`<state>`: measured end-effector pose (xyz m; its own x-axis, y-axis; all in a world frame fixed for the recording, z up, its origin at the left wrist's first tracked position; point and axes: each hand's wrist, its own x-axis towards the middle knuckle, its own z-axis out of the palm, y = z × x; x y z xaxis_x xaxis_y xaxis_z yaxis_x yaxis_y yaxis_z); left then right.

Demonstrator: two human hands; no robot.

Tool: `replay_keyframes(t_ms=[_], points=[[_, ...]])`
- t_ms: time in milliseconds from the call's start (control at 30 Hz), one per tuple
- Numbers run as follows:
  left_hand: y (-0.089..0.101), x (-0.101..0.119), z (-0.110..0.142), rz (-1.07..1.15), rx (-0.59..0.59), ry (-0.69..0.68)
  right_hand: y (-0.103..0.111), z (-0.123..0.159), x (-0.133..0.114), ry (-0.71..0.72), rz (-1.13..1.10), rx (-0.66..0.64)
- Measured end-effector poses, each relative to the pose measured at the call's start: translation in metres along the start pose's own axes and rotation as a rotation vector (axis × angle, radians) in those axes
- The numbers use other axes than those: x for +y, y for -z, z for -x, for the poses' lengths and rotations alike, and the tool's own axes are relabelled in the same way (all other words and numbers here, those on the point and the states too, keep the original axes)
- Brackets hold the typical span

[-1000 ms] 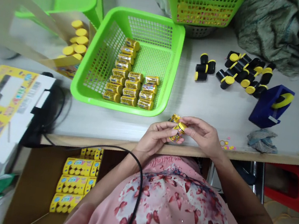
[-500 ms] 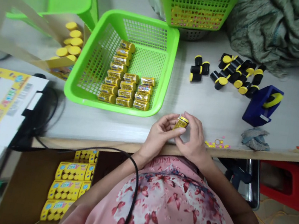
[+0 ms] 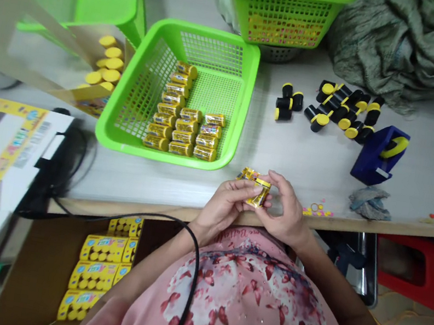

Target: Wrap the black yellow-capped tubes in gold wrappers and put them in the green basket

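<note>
Glossy gold film wraps a small yellow-capped cylindrical container [image 3: 260, 193], and its narrow, slick body is the likeliest trouble: held only by the fingertips, it could slip loose if the pressure shifts. Both hands grip it just behind the front edge of the pale grey table [image 3: 297, 154], the left hand [image 3: 225, 205] supporting it with the thumb laid across, the right hand [image 3: 286, 207] pinching it from the other side with curled fingers.

A slip could carry it over that edge, into the brown cardboard carton [image 3: 41, 266] at seven o'clock from the hands or onto the person's lap. The thin black cable [image 3: 194, 269] running beside the left wrist could also snag and jerk that hand. Knocked elbows could disturb the tidy rows of gold-wrapped containers [image 3: 183, 129] in the bright green plastic mesh basket [image 3: 221, 34] at eleven o'clock, though the basket sits well clear for now.

The held container tilts with its yellow cap toward the upper right, its shiny label printed in gold and yellow. A strip of gold-and-yellow printed film [image 3: 248, 174] juts out at its upper left; it seems to be a loose wrapper, though the fingers hide where it begins.
</note>
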<state>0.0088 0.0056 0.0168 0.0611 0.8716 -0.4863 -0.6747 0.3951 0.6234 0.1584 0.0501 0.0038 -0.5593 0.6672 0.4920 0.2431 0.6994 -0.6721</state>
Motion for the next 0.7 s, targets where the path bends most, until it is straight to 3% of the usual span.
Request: replay_keyframes(t_ms=[300,700], points=[[-0.0025,0.0045,-0.0014,-0.043,0.069,-0.072,-0.0024,-0.0065,-0.0036,0.081,0.085,0.046],[0.0034,-0.0006,-0.0001,0.101,-0.125,0.019,0.0015,-0.006,0.0013,0.034,-0.035,0.012]])
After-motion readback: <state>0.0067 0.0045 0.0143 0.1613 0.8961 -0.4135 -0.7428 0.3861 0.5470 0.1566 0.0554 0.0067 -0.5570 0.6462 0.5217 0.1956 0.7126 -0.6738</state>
